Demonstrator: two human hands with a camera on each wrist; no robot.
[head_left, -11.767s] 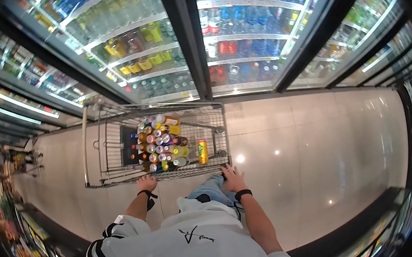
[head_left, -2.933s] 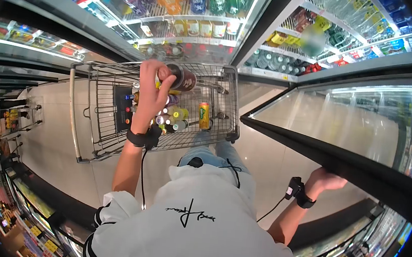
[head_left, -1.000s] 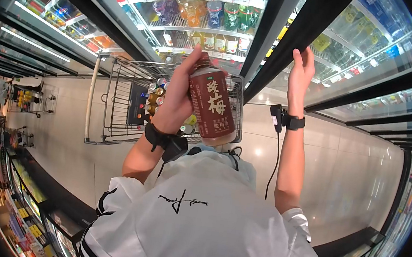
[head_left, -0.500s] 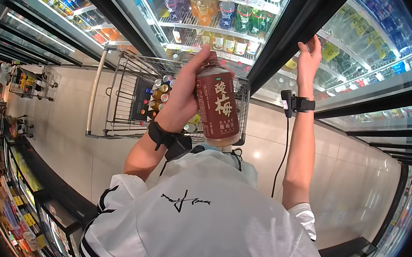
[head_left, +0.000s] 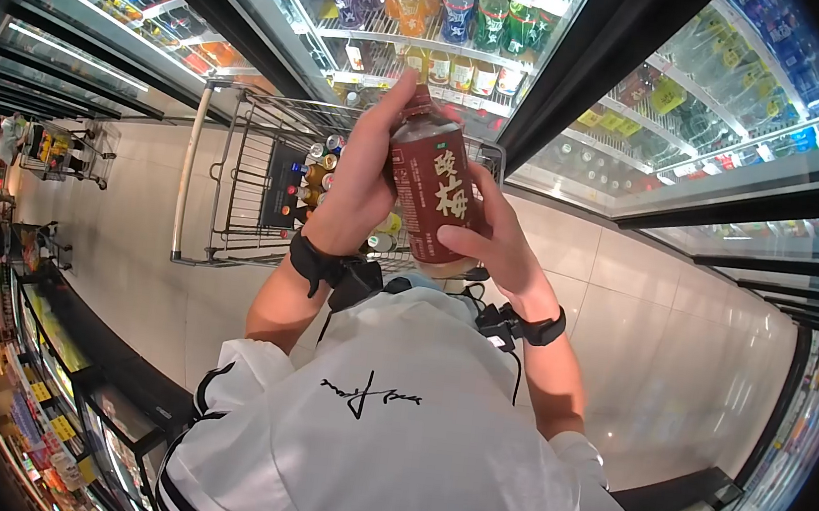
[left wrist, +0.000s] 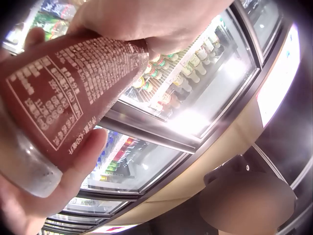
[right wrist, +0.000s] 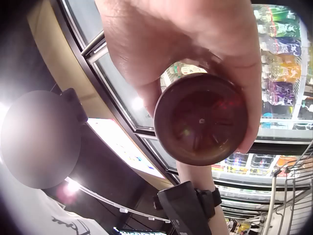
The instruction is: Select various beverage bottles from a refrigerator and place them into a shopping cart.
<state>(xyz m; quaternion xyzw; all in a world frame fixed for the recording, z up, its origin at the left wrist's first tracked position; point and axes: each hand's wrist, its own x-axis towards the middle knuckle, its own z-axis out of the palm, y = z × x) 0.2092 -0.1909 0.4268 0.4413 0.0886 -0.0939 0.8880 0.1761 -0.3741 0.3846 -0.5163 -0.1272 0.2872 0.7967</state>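
A plum juice bottle (head_left: 437,184) with a dark red label is held up in front of the white shirt, its cap end tilted away from me. My left hand (head_left: 362,181) grips it near the neck, seen close at the top of the left wrist view. Lower on the bottle, my right hand (head_left: 506,236) wraps the other side, with its thumb (head_left: 459,241) across the label. In the right wrist view the round base (right wrist: 201,120) faces the camera, between right thumb and fingers. Behind the bottle, the cart (head_left: 238,178) holds several cans and bottles (head_left: 319,166).
Glass-door fridges (head_left: 454,21) with shelves of drinks run along the far side. A dark door frame (head_left: 588,75) stands beyond the cart. Pale tiled floor (head_left: 658,361) extends right, and a low dark display (head_left: 110,354) lies at the left. Another cart (head_left: 66,150) is farther off.
The fridge door, held open by my right hand 2.9 s ago, is closed. My right hand has moved from the door frame onto the bottle. My left hand has brought the bottle nearer.
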